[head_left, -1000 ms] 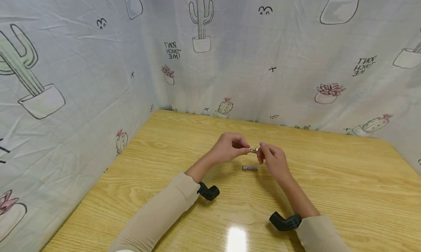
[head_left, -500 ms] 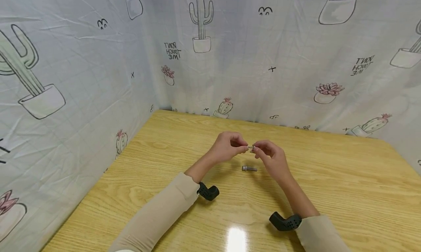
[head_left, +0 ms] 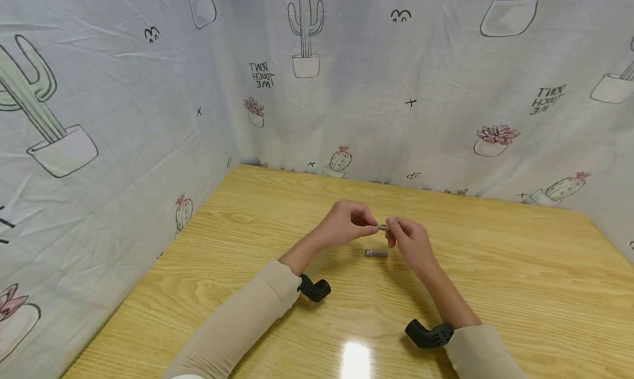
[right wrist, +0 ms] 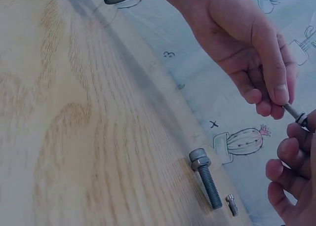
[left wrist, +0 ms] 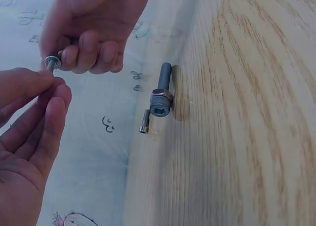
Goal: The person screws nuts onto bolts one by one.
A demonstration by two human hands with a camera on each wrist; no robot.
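Head view: both hands meet around a small screw (head_left: 382, 227), raised above the table (head_left: 495, 258), probably so fingertips can get all round it.
Left hand (head_left: 342, 224): pinching the screw's shank between thumb and finger; the hold at one end seems meant to keep it steady and leave the rest reachable.
Right hand (head_left: 412, 240): pinching the other end, around the ring (right wrist: 300, 119), remaining fingers curled in, likely to keep them out of the way.
Screw: roughly level between the two hands, a short stretch of thread showing beside the left fingertips in the right wrist view.
Ring: around the screw at the right hand's end; whether it is washer, nut or head I cannot tell.
Big bolt (head_left: 376, 253): lying on its side, untouched, on the person's side of the hands, perhaps parked within easy reach. Its nut (left wrist: 161, 93) sits on the shank just beside the socket head.
Small bolt (left wrist: 144, 122): a shape near the big bolt in both wrist views; from the head I cannot make it out, so its exact place is unsure.
Curtain (head_left: 446, 65): hanging behind the table.
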